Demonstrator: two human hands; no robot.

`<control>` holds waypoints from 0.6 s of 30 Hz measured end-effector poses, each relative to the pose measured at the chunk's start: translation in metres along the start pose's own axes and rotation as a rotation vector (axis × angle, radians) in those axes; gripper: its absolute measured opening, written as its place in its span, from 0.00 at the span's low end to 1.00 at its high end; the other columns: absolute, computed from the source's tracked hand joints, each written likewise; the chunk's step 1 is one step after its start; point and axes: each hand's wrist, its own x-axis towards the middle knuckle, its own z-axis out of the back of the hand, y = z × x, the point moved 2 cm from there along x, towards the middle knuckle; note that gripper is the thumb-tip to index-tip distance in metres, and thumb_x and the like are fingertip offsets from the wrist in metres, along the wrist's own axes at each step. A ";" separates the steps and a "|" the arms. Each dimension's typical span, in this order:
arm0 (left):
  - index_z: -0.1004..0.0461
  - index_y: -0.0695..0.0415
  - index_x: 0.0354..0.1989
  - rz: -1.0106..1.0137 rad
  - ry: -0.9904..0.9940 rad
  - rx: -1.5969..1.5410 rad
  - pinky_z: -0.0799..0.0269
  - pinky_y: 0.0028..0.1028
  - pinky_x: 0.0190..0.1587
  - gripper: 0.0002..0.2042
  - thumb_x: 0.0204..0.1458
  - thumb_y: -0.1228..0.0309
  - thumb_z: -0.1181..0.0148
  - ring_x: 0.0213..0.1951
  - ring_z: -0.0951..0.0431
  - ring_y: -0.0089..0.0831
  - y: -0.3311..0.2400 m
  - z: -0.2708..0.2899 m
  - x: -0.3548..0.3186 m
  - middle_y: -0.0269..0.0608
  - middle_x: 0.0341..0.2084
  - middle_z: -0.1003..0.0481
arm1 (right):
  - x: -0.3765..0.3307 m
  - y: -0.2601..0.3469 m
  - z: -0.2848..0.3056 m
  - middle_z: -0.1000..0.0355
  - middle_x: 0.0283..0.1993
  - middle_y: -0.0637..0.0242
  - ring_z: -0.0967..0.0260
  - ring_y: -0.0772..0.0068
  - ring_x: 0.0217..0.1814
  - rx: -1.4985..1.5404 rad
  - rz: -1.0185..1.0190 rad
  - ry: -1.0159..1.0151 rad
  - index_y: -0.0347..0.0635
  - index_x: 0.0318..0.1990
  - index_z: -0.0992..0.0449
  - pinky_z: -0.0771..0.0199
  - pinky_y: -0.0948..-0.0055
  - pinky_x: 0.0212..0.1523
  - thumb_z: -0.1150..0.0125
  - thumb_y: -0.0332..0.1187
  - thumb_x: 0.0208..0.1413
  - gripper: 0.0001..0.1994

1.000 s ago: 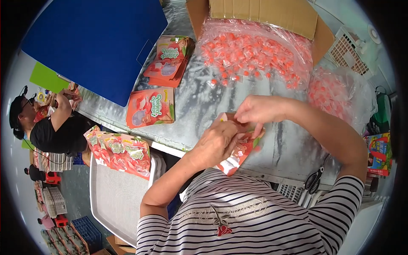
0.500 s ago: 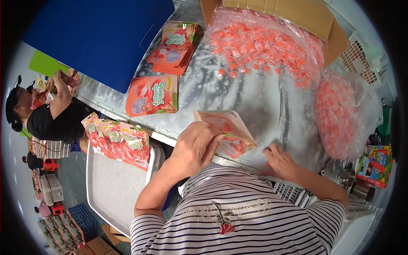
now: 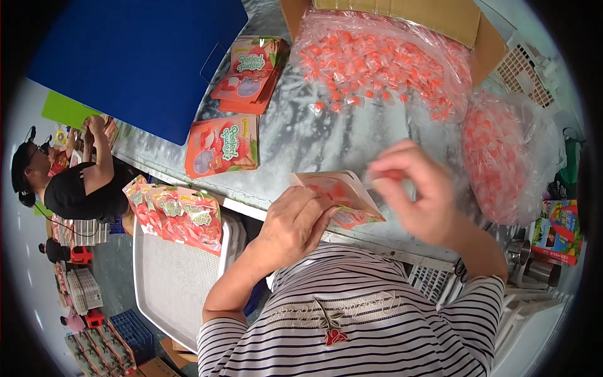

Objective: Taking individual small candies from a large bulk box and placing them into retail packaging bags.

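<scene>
Grey metal table [image 3: 326, 141] under candy bags [image 3: 383, 60].

Right hand [image 3: 411, 188] lifted off table edge, now above pouch [image 3: 339, 196]

Two hands: left hand [image 3: 294, 221] grips one open pouch [image 3: 339, 196], right hand [image 3: 411, 188] just beside it, blurred. One flat pouch [image 3: 221, 145] left of the grip, one stack of pouches [image 3: 250, 73] farther up-left. One bunch of filled pouches [image 3: 176, 215] low left on one white tray [image 3: 169, 286]. Two clear bags of red candies [image 3: 383, 60], [image 3: 507, 154], above and right. One cardboard box [image 3: 433, 16]. One blue board [image 3: 132, 60].
</scene>
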 end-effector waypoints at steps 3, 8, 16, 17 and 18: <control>0.28 0.64 0.31 -0.013 -0.007 -0.001 0.31 0.36 0.29 0.08 0.43 0.80 0.35 0.25 0.28 0.41 -0.004 -0.002 0.001 0.44 0.22 0.31 | 0.015 0.003 -0.014 0.30 0.43 0.61 0.31 0.73 0.41 -0.218 0.281 0.084 0.34 0.45 0.29 0.30 0.74 0.41 0.46 0.22 0.55 0.10; 0.28 0.65 0.30 0.127 -0.051 0.005 0.32 0.35 0.28 0.05 0.46 0.80 0.37 0.25 0.29 0.43 0.007 0.011 -0.009 0.46 0.21 0.32 | -0.004 -0.047 -0.008 0.30 0.49 0.55 0.30 0.61 0.52 0.122 -0.020 -0.035 0.33 0.51 0.30 0.33 0.68 0.55 0.43 0.27 0.54 0.16; 0.27 0.63 0.33 0.272 -0.160 -0.031 0.35 0.28 0.24 0.02 0.54 0.78 0.41 0.20 0.30 0.34 0.018 0.021 -0.003 0.42 0.21 0.30 | -0.080 -0.118 -0.051 0.28 0.43 0.48 0.29 0.48 0.42 -0.282 -0.291 0.423 0.34 0.43 0.27 0.28 0.60 0.45 0.43 0.43 0.57 0.19; 0.27 0.63 0.33 0.270 -0.157 -0.029 0.35 0.28 0.24 0.02 0.54 0.78 0.41 0.20 0.30 0.34 0.017 0.021 -0.003 0.42 0.21 0.30 | -0.084 -0.123 -0.057 0.28 0.40 0.48 0.29 0.45 0.39 -0.292 -0.280 0.442 0.34 0.41 0.26 0.28 0.58 0.41 0.44 0.44 0.57 0.18; 0.27 0.62 0.33 0.307 -0.141 -0.058 0.34 0.28 0.24 0.02 0.54 0.78 0.41 0.20 0.30 0.33 0.016 0.021 -0.003 0.42 0.20 0.30 | -0.088 -0.128 -0.063 0.28 0.34 0.49 0.30 0.43 0.35 -0.298 -0.222 0.337 0.35 0.38 0.25 0.28 0.55 0.37 0.46 0.42 0.58 0.16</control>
